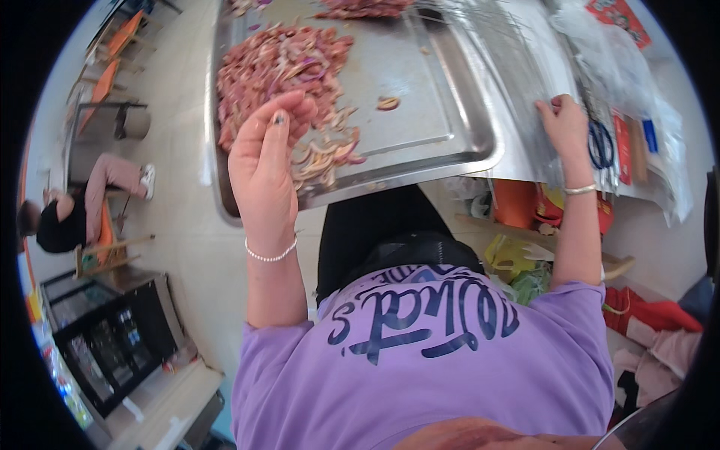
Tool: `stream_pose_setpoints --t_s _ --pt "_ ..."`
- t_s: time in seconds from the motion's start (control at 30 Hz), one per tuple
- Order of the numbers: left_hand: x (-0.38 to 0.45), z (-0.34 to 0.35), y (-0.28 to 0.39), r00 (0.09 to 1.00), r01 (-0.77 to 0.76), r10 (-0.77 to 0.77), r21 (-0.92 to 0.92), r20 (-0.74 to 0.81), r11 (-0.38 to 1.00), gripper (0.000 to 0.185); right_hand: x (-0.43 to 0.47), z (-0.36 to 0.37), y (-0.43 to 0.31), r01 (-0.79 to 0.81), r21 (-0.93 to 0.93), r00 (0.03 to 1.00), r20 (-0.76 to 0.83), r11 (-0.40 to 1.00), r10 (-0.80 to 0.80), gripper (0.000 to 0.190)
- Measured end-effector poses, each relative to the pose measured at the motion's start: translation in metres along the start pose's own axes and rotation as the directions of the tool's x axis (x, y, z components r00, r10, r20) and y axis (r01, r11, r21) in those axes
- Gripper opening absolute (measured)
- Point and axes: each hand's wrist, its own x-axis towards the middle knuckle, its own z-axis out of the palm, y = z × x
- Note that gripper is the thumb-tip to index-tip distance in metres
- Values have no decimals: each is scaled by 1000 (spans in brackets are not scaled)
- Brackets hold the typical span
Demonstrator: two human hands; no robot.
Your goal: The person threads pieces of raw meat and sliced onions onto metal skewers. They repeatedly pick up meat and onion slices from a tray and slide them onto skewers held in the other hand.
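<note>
My left hand (269,160) is raised over the near left part of a metal tray (405,135). Its fingers are curled towards the thumb, and no object shows in them. Just beyond it lies a heap of raw sliced meat (264,67) mixed with onion. Loose onion strips (326,154) lie beside the hand. My right hand (567,124) reaches to the right of the tray, at a bundle of thin metal skewers (506,62). Motion blurs the skewers, so whether the fingers grip any is unclear.
More meat (365,7) sits at the tray's far edge. Blue-handled scissors (601,145) and clear plastic bags (613,67) lie right of my right hand. Below are an orange container (513,201) and plastic bags (514,261). At far left, a person (62,214) sits on a chair.
</note>
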Motion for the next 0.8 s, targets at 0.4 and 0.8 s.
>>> stream_pose_setpoints --t_s 0.4,0.8 --pt "25 -20 19 994 -103 67 881 82 462 17 35 12 62 -198 416 974 186 888 130 33" --pt "65 5 -17 915 -396 -70 918 397 20 15 29 -9 50 -318 722 946 193 615 262 28"
